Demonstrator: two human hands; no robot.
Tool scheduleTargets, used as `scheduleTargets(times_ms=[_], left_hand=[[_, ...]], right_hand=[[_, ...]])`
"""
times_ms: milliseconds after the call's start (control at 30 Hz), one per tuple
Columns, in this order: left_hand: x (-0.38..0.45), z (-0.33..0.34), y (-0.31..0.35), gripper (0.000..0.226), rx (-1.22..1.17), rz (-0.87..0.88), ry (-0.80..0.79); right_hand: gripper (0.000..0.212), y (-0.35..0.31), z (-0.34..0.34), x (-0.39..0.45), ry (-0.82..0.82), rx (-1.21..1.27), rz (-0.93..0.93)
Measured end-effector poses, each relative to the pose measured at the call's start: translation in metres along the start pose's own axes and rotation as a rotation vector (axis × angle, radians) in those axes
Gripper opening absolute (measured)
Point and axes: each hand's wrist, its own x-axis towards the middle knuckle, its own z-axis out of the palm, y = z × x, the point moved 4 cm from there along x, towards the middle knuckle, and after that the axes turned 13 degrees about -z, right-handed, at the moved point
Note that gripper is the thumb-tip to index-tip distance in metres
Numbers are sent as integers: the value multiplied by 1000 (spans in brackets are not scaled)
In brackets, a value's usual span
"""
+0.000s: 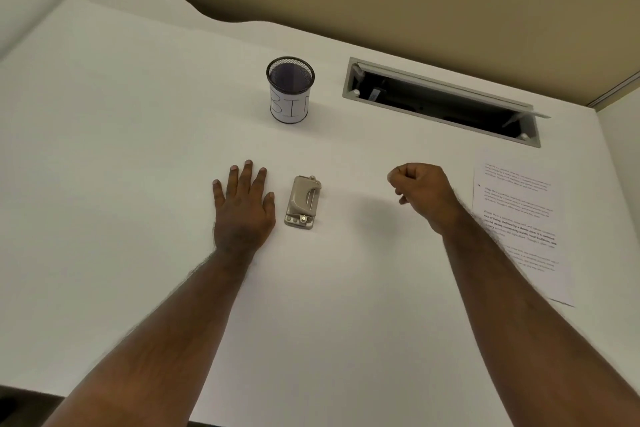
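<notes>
Beige metal, the small hole punch (303, 202) lies at the centre of the frame on the white desk (138, 149). Just left of it the left hand (242, 208) rests flat, fingers straight and spread, the thumb near the punch but apart from it. Right of centre, the right hand (424, 196) is curled into a fist with nothing visible in it. A mesh cup (290, 90) (lettered "BIN") stands above the punch, and a printed sheet (519, 218) lies at the right edge.

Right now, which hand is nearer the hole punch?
Left. The left hand lies flat just left of the hole punch; the right hand is curled, farther off to its right.
</notes>
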Motion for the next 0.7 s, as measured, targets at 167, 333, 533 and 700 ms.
scheduleTargets(times_ms=[167, 333, 533, 700], left_hand=[[-1, 1, 0, 50, 31, 5, 14], [-1, 0, 0, 52, 35, -10, -10], [0, -2, 1, 52, 32, -9, -8], [0, -3, 1, 53, 23, -20, -18]], right_hand=[[20, -60, 24, 60, -5, -72, -158], [23, -122, 60, 123, -14, -275, -327], [20, -151, 100, 170, -84, -502, -370], [12, -156, 108, 178, -101, -562, -343]])
